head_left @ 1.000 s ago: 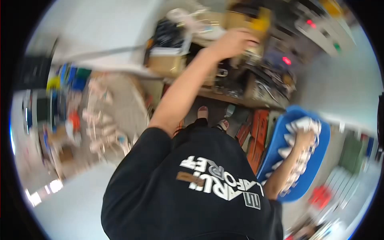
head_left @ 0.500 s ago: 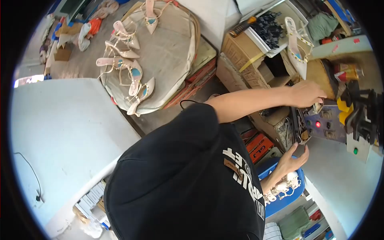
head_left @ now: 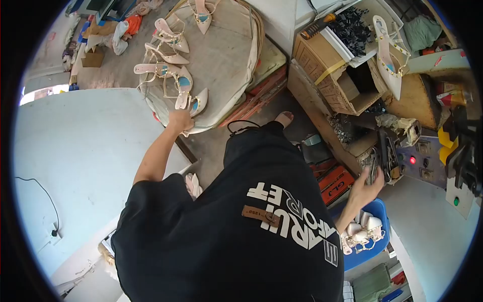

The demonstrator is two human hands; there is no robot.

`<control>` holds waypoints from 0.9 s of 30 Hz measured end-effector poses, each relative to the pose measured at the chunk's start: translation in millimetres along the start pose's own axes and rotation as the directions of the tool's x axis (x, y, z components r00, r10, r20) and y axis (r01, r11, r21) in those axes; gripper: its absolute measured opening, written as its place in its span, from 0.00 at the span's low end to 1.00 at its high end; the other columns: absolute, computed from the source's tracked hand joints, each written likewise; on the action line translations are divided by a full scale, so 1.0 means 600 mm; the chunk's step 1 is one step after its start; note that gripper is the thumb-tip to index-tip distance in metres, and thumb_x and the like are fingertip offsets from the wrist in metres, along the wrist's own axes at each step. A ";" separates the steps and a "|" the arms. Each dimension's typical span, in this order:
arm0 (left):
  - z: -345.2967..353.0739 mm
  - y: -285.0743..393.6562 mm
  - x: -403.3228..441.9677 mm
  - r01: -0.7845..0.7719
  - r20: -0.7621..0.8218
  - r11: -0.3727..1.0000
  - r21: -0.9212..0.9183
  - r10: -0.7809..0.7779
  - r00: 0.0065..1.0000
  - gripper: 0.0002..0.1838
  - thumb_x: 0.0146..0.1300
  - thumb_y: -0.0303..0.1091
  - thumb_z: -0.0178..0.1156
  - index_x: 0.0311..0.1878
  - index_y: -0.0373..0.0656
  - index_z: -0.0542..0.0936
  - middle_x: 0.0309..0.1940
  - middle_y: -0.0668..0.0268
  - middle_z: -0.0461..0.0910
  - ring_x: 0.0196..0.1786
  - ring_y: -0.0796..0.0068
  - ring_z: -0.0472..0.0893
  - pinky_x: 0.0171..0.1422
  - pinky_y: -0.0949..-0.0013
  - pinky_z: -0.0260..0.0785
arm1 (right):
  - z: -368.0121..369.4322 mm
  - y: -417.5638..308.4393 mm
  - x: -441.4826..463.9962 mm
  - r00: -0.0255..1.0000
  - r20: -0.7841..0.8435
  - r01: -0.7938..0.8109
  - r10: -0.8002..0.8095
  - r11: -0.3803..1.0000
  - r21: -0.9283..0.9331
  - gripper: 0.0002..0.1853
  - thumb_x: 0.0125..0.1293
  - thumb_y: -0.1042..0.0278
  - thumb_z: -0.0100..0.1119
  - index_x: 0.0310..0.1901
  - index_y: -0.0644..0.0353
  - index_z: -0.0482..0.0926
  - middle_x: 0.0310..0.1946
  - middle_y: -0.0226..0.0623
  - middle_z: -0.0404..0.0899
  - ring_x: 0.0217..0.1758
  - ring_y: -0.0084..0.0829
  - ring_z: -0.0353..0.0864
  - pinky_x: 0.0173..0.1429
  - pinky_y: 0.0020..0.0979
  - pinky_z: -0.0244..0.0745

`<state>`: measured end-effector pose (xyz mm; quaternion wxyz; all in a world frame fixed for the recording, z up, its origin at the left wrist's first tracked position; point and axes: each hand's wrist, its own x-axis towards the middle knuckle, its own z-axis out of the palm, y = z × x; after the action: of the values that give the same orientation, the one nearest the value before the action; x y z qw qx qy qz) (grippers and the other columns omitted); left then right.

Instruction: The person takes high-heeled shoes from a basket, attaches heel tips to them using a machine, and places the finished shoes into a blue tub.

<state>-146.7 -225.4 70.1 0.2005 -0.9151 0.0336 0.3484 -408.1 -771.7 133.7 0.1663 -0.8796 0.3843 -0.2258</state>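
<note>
My left hand (head_left: 181, 121) is on the near edge of the round padded table, closed around the back part of a beige pointed shoe (head_left: 201, 102). Its toe points away from the hand; the fingers partly cover the heel end. Several more studded strappy shoes (head_left: 184, 83) lie beside it. On the right, my right hand (head_left: 366, 189) has its fingers apart beside a dark narrow metal part (head_left: 387, 153) at the machine. Whether the fingertips touch anything there is unclear.
A blue basket (head_left: 381, 236) of pale shoes sits below my right hand. Beyond are a cardboard box (head_left: 322, 65), a white tray of black pieces (head_left: 350, 31), and one studded shoe (head_left: 386, 60). The machine's panel (head_left: 430, 160) has a lit red light.
My left hand has swung from the machine on the right over to the shoes on the round table and closed on one. My right hand has moved slightly up. The view has shifted.
</note>
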 end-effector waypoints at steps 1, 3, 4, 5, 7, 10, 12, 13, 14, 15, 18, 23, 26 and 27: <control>0.000 -0.009 0.013 -0.006 -0.005 1.000 0.003 0.006 1.000 0.18 0.52 0.44 0.61 0.40 0.41 0.88 0.40 0.54 0.87 0.47 0.54 0.86 0.50 0.57 0.78 | 0.001 -0.022 0.014 1.000 -0.006 -0.005 0.005 1.000 -0.002 0.23 0.67 0.60 0.66 0.58 0.65 0.77 0.55 0.50 0.79 0.58 0.45 0.78 0.65 0.39 0.70; -0.007 -0.015 0.035 -0.057 -0.001 0.998 0.016 0.057 0.998 0.19 0.50 0.43 0.62 0.40 0.41 0.88 0.41 0.53 0.87 0.47 0.54 0.86 0.50 0.56 0.78 | -0.004 -0.068 0.030 0.986 0.034 0.157 -0.161 0.982 0.100 0.22 0.66 0.63 0.67 0.58 0.64 0.77 0.56 0.48 0.78 0.59 0.43 0.77 0.65 0.37 0.70; -0.023 -0.013 0.031 -0.064 -0.012 0.998 0.018 0.064 0.998 0.19 0.50 0.43 0.62 0.40 0.41 0.88 0.41 0.53 0.87 0.47 0.54 0.86 0.50 0.56 0.78 | -0.008 -0.075 0.030 0.987 0.021 0.155 -0.158 0.983 0.098 0.22 0.66 0.63 0.67 0.58 0.64 0.77 0.56 0.48 0.78 0.59 0.43 0.77 0.65 0.37 0.70; -0.056 -0.014 0.019 -0.112 0.017 0.993 0.040 0.112 0.994 0.19 0.48 0.43 0.63 0.39 0.41 0.87 0.39 0.53 0.87 0.46 0.55 0.86 0.50 0.57 0.78 | -0.011 -0.080 0.030 0.983 0.066 0.158 -0.169 0.976 0.151 0.22 0.65 0.65 0.67 0.58 0.64 0.78 0.55 0.48 0.79 0.59 0.42 0.78 0.65 0.37 0.70; -0.155 -0.016 -0.027 -0.205 0.091 0.975 -0.084 0.213 0.973 0.18 0.46 0.41 0.64 0.37 0.40 0.87 0.35 0.54 0.87 0.42 0.57 0.86 0.47 0.57 0.77 | -0.017 -0.104 0.025 0.972 0.164 0.127 -0.171 0.961 0.246 0.21 0.64 0.67 0.69 0.57 0.63 0.78 0.53 0.47 0.80 0.56 0.42 0.80 0.63 0.35 0.72; -0.243 -0.001 -0.055 -0.547 -0.061 0.625 -0.557 0.626 0.777 0.13 0.48 0.37 0.67 0.32 0.37 0.84 0.26 0.61 0.85 0.31 0.69 0.83 0.39 0.64 0.73 | -0.049 -0.189 0.024 0.886 0.228 0.271 -0.404 0.849 0.453 0.25 0.57 0.68 0.74 0.56 0.63 0.79 0.50 0.46 0.82 0.53 0.42 0.82 0.58 0.36 0.76; -0.339 0.072 -0.095 -0.562 0.105 0.604 -0.565 0.728 0.677 0.12 0.50 0.37 0.68 0.30 0.36 0.83 0.24 0.65 0.83 0.30 0.74 0.82 0.37 0.67 0.71 | -0.050 -0.243 0.025 0.747 0.228 0.383 -0.625 0.684 0.621 0.33 0.54 0.65 0.76 0.62 0.59 0.75 0.60 0.48 0.75 0.64 0.49 0.74 0.66 0.41 0.70; -0.377 0.114 -0.113 -0.544 0.278 0.615 -0.572 0.769 0.576 0.11 0.52 0.36 0.68 0.29 0.36 0.82 0.22 0.68 0.82 0.29 0.78 0.80 0.35 0.71 0.70 | -0.049 -0.272 0.030 0.671 0.235 0.389 -0.703 0.604 0.696 0.37 0.54 0.64 0.76 0.65 0.58 0.72 0.64 0.49 0.71 0.69 0.52 0.69 0.70 0.44 0.66; -0.393 0.152 -0.122 -0.509 0.271 0.573 -0.642 0.791 0.549 0.13 0.52 0.37 0.70 0.24 0.37 0.81 0.20 0.71 0.80 0.30 0.83 0.80 0.33 0.75 0.69 | -0.034 -0.294 0.032 0.624 0.252 0.427 -0.740 0.592 0.683 0.40 0.53 0.64 0.76 0.68 0.57 0.69 0.67 0.50 0.67 0.72 0.54 0.64 0.73 0.45 0.62; -0.388 0.167 -0.105 -0.531 0.282 0.572 -0.626 0.800 0.529 0.13 0.52 0.37 0.70 0.24 0.37 0.81 0.20 0.71 0.80 0.30 0.83 0.80 0.33 0.75 0.69 | -0.015 -0.312 0.035 0.573 0.271 0.458 -0.774 0.576 0.677 0.43 0.52 0.63 0.76 0.70 0.57 0.66 0.69 0.52 0.63 0.74 0.57 0.59 0.75 0.47 0.58; -0.296 0.157 -0.002 -0.116 0.132 0.340 -0.933 0.625 0.769 0.18 0.57 0.36 0.67 0.47 0.34 0.80 0.28 0.68 0.82 0.34 0.76 0.83 0.33 0.72 0.74 | 0.094 -0.300 0.012 0.619 0.340 0.405 -0.708 0.659 0.634 0.45 0.53 0.64 0.75 0.72 0.57 0.63 0.70 0.53 0.61 0.75 0.56 0.58 0.76 0.47 0.58; -0.139 0.016 0.084 0.014 -0.395 -0.633 -0.774 0.500 0.771 0.16 0.68 0.40 0.56 0.50 0.38 0.77 0.24 0.70 0.76 0.26 0.74 0.76 0.28 0.71 0.68 | 0.107 -0.166 -0.015 0.786 0.416 0.151 -0.457 0.795 0.588 0.39 0.57 0.66 0.72 0.70 0.61 0.65 0.67 0.52 0.68 0.72 0.52 0.64 0.74 0.43 0.61; -0.091 0.033 0.085 0.010 -0.601 -0.938 -0.345 0.230 0.766 0.14 0.73 0.43 0.50 0.43 0.43 0.77 0.18 0.71 0.68 0.20 0.76 0.65 0.23 0.71 0.57 | 0.128 -0.072 -0.036 0.811 0.543 0.014 -0.217 0.936 0.353 0.37 0.58 0.66 0.71 0.69 0.63 0.66 0.64 0.54 0.70 0.70 0.54 0.66 0.72 0.44 0.63; -0.084 0.051 0.076 -0.006 -0.560 -0.991 -0.134 0.071 0.825 0.14 0.74 0.44 0.47 0.40 0.45 0.77 0.16 0.71 0.63 0.18 0.77 0.59 0.21 0.71 0.50 | 0.130 -0.061 -0.035 0.798 0.582 -0.035 -0.158 0.952 0.305 0.37 0.59 0.66 0.71 0.69 0.63 0.66 0.64 0.55 0.69 0.69 0.55 0.67 0.71 0.44 0.64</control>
<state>-86.9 -269.4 64.2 -0.9614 -0.2346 -0.0633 0.1294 -358.0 -722.8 79.5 0.4035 -0.8819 0.2438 0.0032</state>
